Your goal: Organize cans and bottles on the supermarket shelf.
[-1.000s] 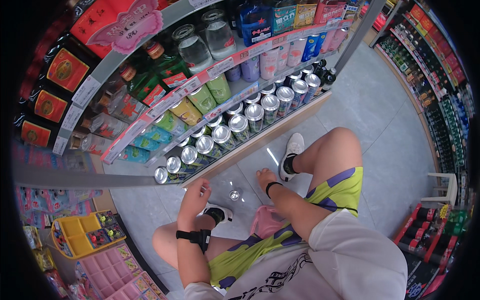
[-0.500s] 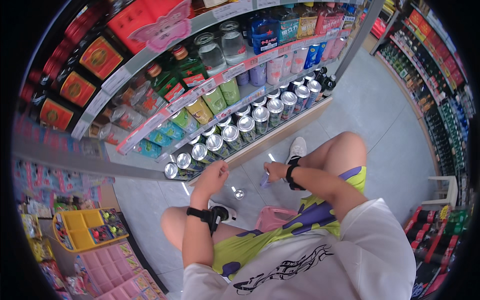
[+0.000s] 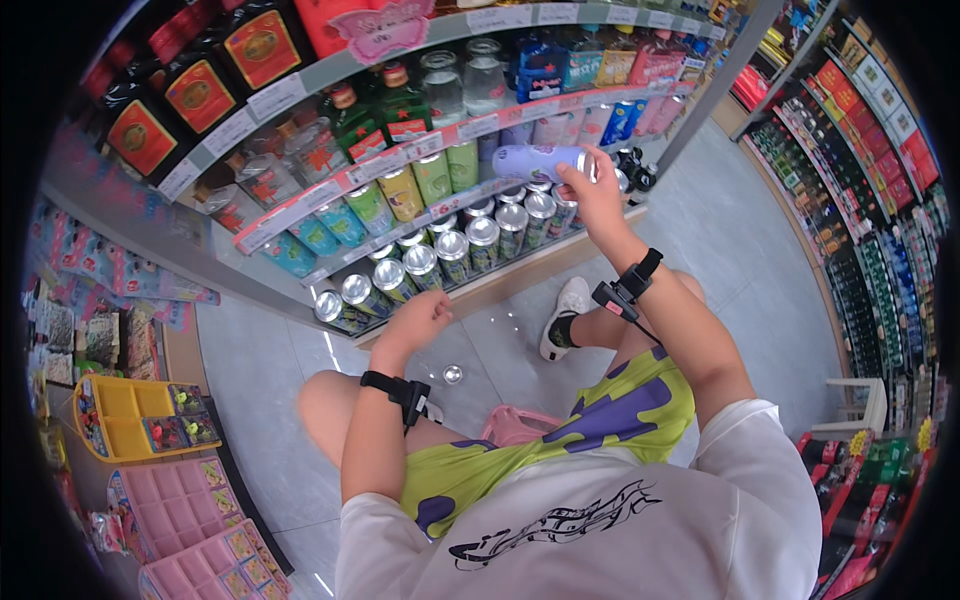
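Observation:
My right hand (image 3: 597, 190) grips a lavender can (image 3: 540, 163) at its silver end, between thumb and fingers. The can lies almost level, in front of the shelf row of pastel cans and above the bottom row. My left hand (image 3: 418, 325) is closed with curled fingers, and nothing shows in it. It hovers near the left part of the bottom row of silver-topped cans (image 3: 452, 250). A green can (image 3: 432, 180) and a yellow can (image 3: 401, 195) stand on the shelf above that row.
A small silver-topped thing (image 3: 453, 374) stands on the grey floor between my feet. A pink stool (image 3: 508, 424) is below me. Yellow tray (image 3: 125, 412) and pink trays (image 3: 175, 505) lie at left; a white stool (image 3: 860, 405) stands at right. A metal post (image 3: 690, 95) edges the shelf.
My right hand has risen from near the floor up to the shelf, carrying the lavender can. My left hand stays curled near the bottom row. The view has shifted slightly.

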Demonstrator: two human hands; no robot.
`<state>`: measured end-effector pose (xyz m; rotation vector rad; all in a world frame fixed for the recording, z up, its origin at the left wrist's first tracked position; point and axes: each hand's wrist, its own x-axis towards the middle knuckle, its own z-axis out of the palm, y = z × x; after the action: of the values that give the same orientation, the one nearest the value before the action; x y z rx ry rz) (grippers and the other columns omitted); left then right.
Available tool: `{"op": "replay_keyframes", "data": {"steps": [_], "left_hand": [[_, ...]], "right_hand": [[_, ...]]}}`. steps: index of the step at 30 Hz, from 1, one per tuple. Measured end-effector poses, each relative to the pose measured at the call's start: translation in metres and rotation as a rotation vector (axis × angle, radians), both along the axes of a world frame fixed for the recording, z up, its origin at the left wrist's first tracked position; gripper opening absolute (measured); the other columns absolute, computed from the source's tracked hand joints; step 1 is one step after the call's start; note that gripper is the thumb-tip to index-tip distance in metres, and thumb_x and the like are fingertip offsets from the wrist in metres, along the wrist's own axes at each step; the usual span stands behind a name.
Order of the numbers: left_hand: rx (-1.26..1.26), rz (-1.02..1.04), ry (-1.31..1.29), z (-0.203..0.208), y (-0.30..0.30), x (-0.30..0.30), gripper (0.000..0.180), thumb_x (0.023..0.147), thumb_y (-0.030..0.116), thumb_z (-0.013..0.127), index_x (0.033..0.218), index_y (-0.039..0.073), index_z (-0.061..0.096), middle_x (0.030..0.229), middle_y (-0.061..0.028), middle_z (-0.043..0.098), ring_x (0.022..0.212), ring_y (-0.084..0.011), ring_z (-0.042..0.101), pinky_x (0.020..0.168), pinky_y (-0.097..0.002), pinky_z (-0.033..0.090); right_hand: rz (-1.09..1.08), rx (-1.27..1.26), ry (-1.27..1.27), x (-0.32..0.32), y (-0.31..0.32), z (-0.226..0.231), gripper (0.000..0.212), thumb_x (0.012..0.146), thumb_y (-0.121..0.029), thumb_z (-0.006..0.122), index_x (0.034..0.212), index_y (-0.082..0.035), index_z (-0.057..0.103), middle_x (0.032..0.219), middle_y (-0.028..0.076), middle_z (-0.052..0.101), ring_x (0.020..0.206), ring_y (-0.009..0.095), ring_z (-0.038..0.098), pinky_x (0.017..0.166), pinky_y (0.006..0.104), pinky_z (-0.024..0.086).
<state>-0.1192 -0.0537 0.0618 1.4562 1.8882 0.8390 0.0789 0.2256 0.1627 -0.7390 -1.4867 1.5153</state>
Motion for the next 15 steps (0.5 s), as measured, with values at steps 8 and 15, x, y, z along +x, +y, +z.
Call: {"op": "replay_keyframes", "data": {"steps": [8,15], "left_hand": [[-0.027,0.021,0.004,-0.010,-0.016,-0.004,0.016,0.085,0.008,0.067,0.095,-0.002,0.059,0.081,-0.0124,0.064,0.075,-0.0234,0.063,0.070,-0.0357,0.050],[-0.074,0.025,0.005,-0.022,-0.027,-0.010,0.018,0.084,0.009,0.066,0.098,-0.001,0.060,0.085,-0.0130,0.066,0.079,-0.0246,0.064,0.071,-0.0360,0.051]], "right_hand": [[-0.051,0.018,0.004,-0.046,0.012,-0.017,0.063,0.085,-0.014,0.077,0.134,0.000,0.041,0.104,0.012,0.062,0.079,0.014,0.064,0.067,0.0258,0.053],[-0.125,0.389,-0.123,-0.079,0.020,-0.035,0.070,0.081,-0.018,0.081,0.137,0.005,0.045,0.120,0.017,0.062,0.106,0.022,0.062,0.092,0.0331,0.050]]}}
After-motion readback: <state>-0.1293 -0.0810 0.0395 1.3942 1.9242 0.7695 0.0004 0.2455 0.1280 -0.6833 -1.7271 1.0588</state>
